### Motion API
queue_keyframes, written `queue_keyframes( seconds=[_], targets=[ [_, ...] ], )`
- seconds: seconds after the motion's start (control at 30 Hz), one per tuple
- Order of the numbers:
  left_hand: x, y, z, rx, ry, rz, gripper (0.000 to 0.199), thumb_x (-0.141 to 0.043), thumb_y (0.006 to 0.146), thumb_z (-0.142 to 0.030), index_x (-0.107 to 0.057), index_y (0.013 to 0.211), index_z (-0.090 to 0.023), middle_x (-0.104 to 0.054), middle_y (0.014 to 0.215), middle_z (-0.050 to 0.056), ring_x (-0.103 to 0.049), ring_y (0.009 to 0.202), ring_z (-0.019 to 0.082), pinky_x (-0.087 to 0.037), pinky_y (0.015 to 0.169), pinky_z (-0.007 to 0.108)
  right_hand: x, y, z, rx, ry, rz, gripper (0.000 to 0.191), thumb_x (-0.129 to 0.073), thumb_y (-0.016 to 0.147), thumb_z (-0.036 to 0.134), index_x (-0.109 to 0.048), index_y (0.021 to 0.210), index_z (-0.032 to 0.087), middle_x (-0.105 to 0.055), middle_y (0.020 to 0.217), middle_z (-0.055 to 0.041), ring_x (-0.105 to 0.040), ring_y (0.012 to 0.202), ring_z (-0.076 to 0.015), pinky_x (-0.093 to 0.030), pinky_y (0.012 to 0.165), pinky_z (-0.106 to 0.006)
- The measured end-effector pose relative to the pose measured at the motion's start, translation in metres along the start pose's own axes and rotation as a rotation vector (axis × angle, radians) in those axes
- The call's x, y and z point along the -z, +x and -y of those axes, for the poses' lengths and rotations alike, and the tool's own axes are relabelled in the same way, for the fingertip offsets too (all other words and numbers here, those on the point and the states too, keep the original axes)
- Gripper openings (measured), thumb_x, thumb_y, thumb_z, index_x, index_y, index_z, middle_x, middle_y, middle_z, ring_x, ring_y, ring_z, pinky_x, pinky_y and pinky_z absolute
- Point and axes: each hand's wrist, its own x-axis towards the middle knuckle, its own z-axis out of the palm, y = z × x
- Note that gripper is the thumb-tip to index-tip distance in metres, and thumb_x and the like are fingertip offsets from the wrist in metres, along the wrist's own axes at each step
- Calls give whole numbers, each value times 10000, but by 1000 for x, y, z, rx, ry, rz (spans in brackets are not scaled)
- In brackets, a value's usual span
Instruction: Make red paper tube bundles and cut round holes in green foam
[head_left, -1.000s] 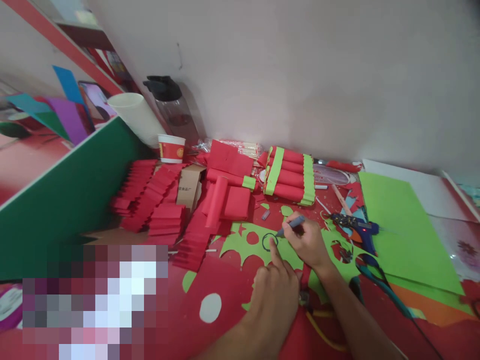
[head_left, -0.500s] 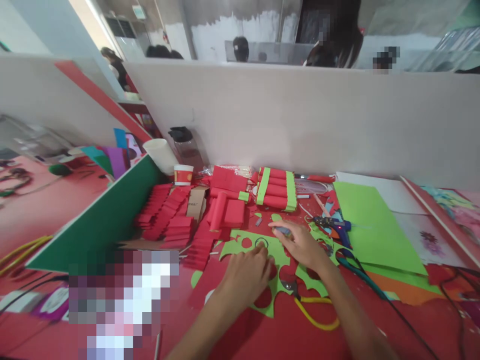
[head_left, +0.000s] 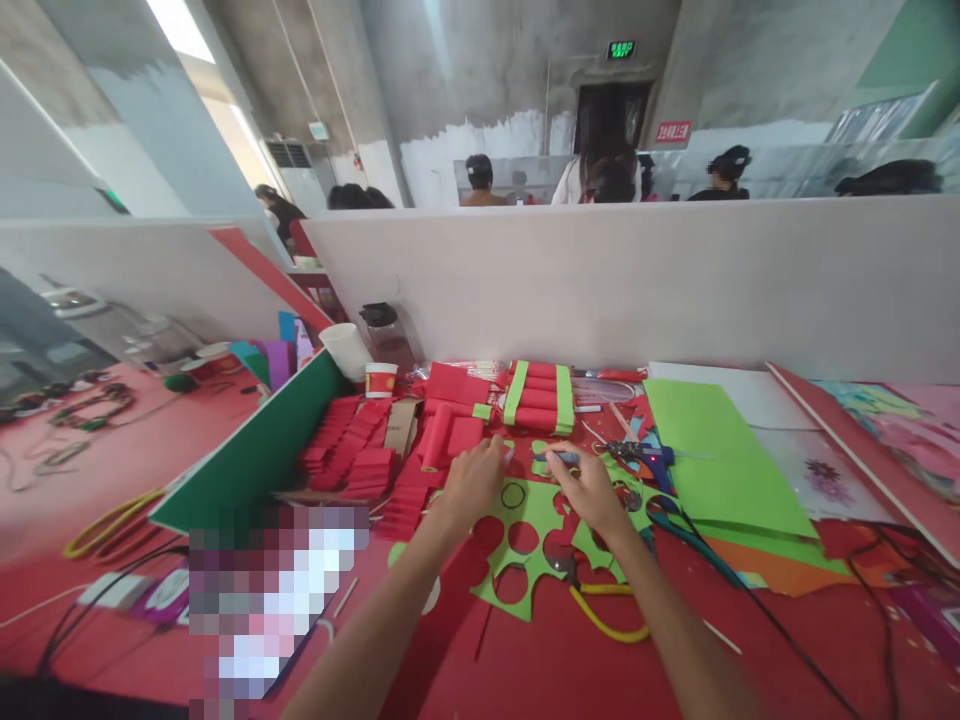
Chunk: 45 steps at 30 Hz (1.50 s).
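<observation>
My right hand (head_left: 592, 490) is closed around a blue-grey marker (head_left: 561, 457), held low and nearly level over the table. My left hand (head_left: 474, 478) reaches forward, fingertips pinched at a small grey cap-like piece (head_left: 510, 455) that they partly hide. Between and below the hands lies a green sheet (head_left: 536, 517) with several round holes cut out of it. A dark circle outline (head_left: 513, 496) shows on its uncut part. Scissors with yellow handles (head_left: 611, 625) rest with their blades by the sheet's right side.
A blue glue gun (head_left: 656, 455) lies right of my hands, near larger green sheets (head_left: 727, 450). Folded red strips (head_left: 371, 470), a red roll bundle with green bands (head_left: 538, 398) and a paper cup (head_left: 381, 380) stand behind. A green board (head_left: 247, 440) leans at left; a white partition (head_left: 600, 290) closes the back.
My left hand has left the green sheet beside the circle and moved forward to the small grey piece. My right hand keeps the marker. The view has tilted upward.
</observation>
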Motion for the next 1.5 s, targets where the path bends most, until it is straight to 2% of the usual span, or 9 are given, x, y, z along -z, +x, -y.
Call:
queue_keyframes(
  seconds=[0.17,0.23,0.47,0.7,0.93,1.1,1.3,1.4,1.5],
  targets=[
    [-26,26,-12,-44,77,-22,321,-369,917,-71,-543,1182,-119,-617,1164,185,-638,974,245,-472,771,320,1,3,-8,-92,167,-133,310,-555,884,512,-576,914,205,-676,727,-45,-642,632,-194,-498,540,-276],
    [-28,29,-7,-125,29,-16,271,-366,937,-108,-583,1097,-131,-629,1121,172,-601,1043,248,-460,846,326,4,5,-11,-105,201,-165,323,-573,864,527,-579,898,206,-674,735,-51,-633,626,-196,-494,523,-278],
    [-6,14,9,-243,-359,2,241,-338,983,-250,-562,1011,-167,-621,1057,96,-603,941,195,-469,849,310,14,10,-16,-159,323,-121,345,-613,836,539,-582,887,199,-628,704,-36,-583,585,-178,-455,445,-258],
    [4,6,5,-354,-351,3,206,-340,991,-254,-530,972,-180,-631,1040,86,-599,947,190,-469,817,287,13,7,-10,-126,319,-38,341,-597,859,535,-568,865,195,-607,712,-14,-544,554,-142,-431,460,-246],
    [4,4,4,-348,-455,3,178,-364,947,-227,-537,950,-184,-640,993,89,-593,910,209,-471,772,305,15,8,-10,-127,332,-47,361,-608,847,555,-582,852,195,-585,659,4,-480,484,-119,-380,422,-234],
    [0,9,1,-314,-549,-4,106,-455,881,-217,-556,900,-188,-646,916,66,-596,835,206,-455,702,293,9,6,-8,-107,373,-26,302,-636,851,493,-591,850,194,-601,674,-1,-520,528,-122,-402,446,-222],
    [11,11,4,-318,-667,-26,120,-473,867,-223,-582,886,-176,-630,880,55,-577,791,182,-434,670,267,0,5,-4,-109,513,-46,286,-656,837,473,-582,861,198,-591,644,12,-513,501,-119,-415,451,-231],
    [12,13,11,-275,-668,10,163,-503,873,-289,-581,959,-175,-633,912,59,-583,792,184,-442,671,272,2,4,0,-65,410,-63,229,-629,866,427,-606,880,200,-609,676,-3,-551,557,-140,-438,492,-245],
    [-2,17,19,-249,-524,63,215,-583,805,-242,-556,1007,-178,-631,976,62,-593,830,195,-443,706,282,6,3,1,51,146,-73,148,-565,914,322,-648,951,206,-663,824,-41,-625,741,-182,-504,660,-292]
  ],
)
